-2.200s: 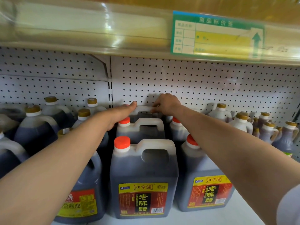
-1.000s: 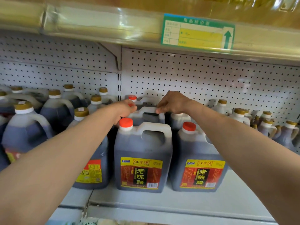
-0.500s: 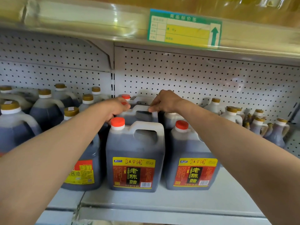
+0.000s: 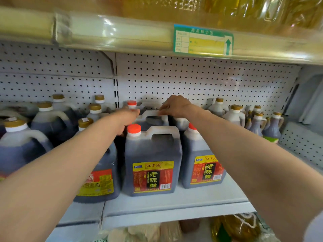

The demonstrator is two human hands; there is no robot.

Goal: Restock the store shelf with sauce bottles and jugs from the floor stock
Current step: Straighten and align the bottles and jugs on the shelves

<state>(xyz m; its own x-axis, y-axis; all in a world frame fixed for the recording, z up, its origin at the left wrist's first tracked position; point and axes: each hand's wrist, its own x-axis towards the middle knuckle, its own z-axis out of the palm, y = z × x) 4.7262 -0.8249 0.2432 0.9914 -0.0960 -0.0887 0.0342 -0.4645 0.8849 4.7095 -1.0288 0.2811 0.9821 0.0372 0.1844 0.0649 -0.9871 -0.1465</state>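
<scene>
Dark vinegar jugs with orange caps stand in rows on the grey shelf (image 4: 174,198). The front jug (image 4: 152,159) carries a red and yellow label, and a matching jug (image 4: 202,159) stands to its right. Both my arms reach over them to the second-row jug (image 4: 152,119). My right hand (image 4: 176,106) pinches the right end of its white handle. My left hand (image 4: 126,117) curls round its neck on the left and hides its cap. Behind it, the orange cap of a third jug (image 4: 132,103) shows against the pegboard.
Soy sauce jugs with gold caps (image 4: 45,119) fill the shelf to the left. Smaller gold-capped bottles (image 4: 257,119) crowd the right. The upper shelf edge with a green price tag (image 4: 203,40) hangs low overhead. Bagged goods (image 4: 236,227) lie on the shelf below.
My view has pulled back from the shelf, so its front edge and the shelf below now show. Both hands stay on a jug behind the front one and have barely moved.
</scene>
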